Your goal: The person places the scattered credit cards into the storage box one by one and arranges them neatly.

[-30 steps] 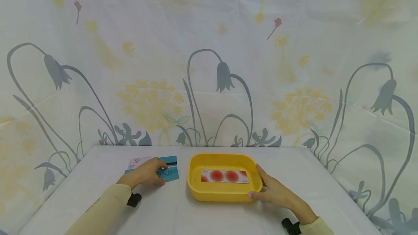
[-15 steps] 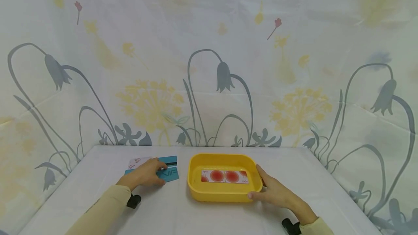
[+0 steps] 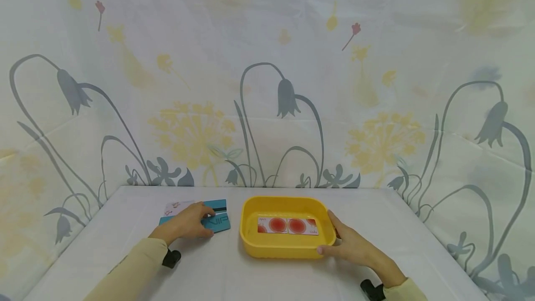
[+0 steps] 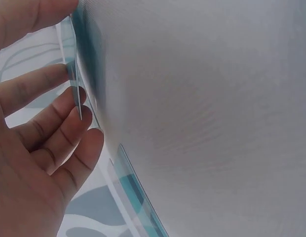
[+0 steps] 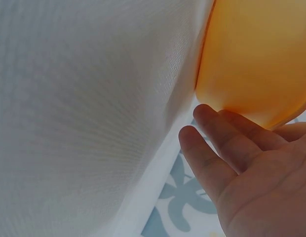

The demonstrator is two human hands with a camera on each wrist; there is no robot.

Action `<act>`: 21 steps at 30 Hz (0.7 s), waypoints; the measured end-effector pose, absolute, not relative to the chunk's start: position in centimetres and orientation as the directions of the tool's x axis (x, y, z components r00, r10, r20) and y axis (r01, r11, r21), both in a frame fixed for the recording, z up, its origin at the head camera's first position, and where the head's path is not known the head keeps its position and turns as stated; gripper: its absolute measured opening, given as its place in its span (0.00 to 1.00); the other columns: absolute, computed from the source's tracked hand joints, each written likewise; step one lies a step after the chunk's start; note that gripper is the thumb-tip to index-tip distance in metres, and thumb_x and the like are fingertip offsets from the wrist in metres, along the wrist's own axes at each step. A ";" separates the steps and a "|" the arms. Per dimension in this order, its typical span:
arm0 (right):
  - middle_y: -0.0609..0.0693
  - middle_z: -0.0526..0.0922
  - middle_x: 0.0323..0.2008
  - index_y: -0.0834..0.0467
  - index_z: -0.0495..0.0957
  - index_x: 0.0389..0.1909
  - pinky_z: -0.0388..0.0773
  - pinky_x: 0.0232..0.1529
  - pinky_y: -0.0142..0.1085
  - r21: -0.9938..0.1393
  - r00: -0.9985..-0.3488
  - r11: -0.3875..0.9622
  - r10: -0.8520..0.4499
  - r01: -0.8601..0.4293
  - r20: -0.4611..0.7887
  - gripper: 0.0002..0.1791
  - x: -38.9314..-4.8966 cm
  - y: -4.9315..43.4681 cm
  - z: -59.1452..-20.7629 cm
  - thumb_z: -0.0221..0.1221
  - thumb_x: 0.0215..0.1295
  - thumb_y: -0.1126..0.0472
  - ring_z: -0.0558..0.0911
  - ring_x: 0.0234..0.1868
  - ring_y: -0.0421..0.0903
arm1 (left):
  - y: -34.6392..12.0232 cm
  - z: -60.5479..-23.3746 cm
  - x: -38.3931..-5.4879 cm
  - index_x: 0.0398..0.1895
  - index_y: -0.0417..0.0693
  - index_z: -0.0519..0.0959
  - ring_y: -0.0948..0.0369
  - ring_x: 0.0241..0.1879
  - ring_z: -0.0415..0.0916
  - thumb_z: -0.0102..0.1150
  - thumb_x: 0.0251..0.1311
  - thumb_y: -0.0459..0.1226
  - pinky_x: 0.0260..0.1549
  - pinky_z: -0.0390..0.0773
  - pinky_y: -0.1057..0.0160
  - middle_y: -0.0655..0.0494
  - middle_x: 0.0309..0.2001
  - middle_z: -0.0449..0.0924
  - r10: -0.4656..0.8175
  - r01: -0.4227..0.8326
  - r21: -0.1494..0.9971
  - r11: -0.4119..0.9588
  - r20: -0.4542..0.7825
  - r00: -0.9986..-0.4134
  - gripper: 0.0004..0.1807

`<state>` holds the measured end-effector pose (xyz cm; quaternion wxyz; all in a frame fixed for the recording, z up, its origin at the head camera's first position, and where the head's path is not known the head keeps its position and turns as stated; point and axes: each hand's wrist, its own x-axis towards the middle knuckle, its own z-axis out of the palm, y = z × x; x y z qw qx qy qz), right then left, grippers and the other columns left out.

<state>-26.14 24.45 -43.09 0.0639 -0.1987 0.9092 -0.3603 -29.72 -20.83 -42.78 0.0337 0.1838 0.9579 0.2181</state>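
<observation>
My left hand (image 3: pixel 185 222) pinches a blue VIP card (image 3: pixel 217 223) by its near edge. In the left wrist view, the thumb and fingers hold the card (image 4: pixel 71 47) tilted up from the white surface. Behind it lies a blue card with a dark stripe (image 3: pixel 217 203), beside a pink-and-white card (image 3: pixel 173 208), both partly hidden by the hand. My right hand (image 3: pixel 355 244) holds the right end of a yellow tray (image 3: pixel 284 253), thumb at the front corner and forefinger along the side. Its other fingers (image 5: pixel 205 155) extend fairly straight beside the tray wall.
Two white cards with red circles, a left card (image 3: pixel 271 225) and a right card (image 3: pixel 303 226), lie side by side in the tray. A white cloth covers the table (image 3: pixel 267 282). A flower-patterned curtain (image 3: pixel 267 36) rises behind the table's far edge.
The VIP card's right end has shifted slightly right and up with my left hand's fingers. My right hand and the tray hold still.
</observation>
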 end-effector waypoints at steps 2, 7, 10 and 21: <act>0.63 0.56 0.70 0.65 0.40 0.74 0.61 0.63 0.56 -0.682 -0.912 0.660 -0.410 -0.316 0.027 0.60 -26.2 24.5 -43.1 0.66 0.54 0.41 0.67 0.64 0.55 | -20.8 -42.7 -29.7 0.50 0.45 0.80 0.57 0.43 0.72 0.73 0.43 0.42 0.47 0.73 0.52 0.53 0.43 0.74 0.369 0.341 0.431 0.836 0.019 -0.929 0.27; 0.63 0.56 0.70 0.64 0.40 0.74 0.62 0.62 0.56 -0.681 -0.912 0.663 -0.409 -0.311 0.019 0.60 -26.2 24.4 -43.0 0.65 0.54 0.41 0.68 0.64 0.55 | -20.7 -42.6 -29.6 0.50 0.46 0.79 0.59 0.42 0.71 0.71 0.44 0.43 0.46 0.73 0.53 0.54 0.42 0.73 0.358 0.338 0.416 0.844 0.031 -0.933 0.27; 0.63 0.56 0.70 0.64 0.40 0.74 0.62 0.62 0.56 -0.676 -0.915 0.670 -0.404 -0.307 0.015 0.60 -26.2 24.4 -43.0 0.65 0.54 0.41 0.68 0.64 0.55 | -20.6 -42.2 -29.6 0.51 0.46 0.79 0.60 0.40 0.69 0.70 0.45 0.44 0.45 0.73 0.54 0.55 0.40 0.71 0.359 0.347 0.395 0.850 0.046 -0.932 0.27; 0.62 0.57 0.70 0.64 0.40 0.74 0.62 0.62 0.55 -0.680 -0.913 0.667 -0.407 -0.305 0.011 0.60 -26.2 24.4 -43.1 0.65 0.54 0.41 0.68 0.63 0.54 | -20.1 -40.1 -29.9 0.50 0.45 0.79 0.61 0.37 0.68 0.67 0.46 0.43 0.41 0.73 0.56 0.55 0.38 0.71 0.376 0.392 0.360 0.847 0.117 -0.919 0.25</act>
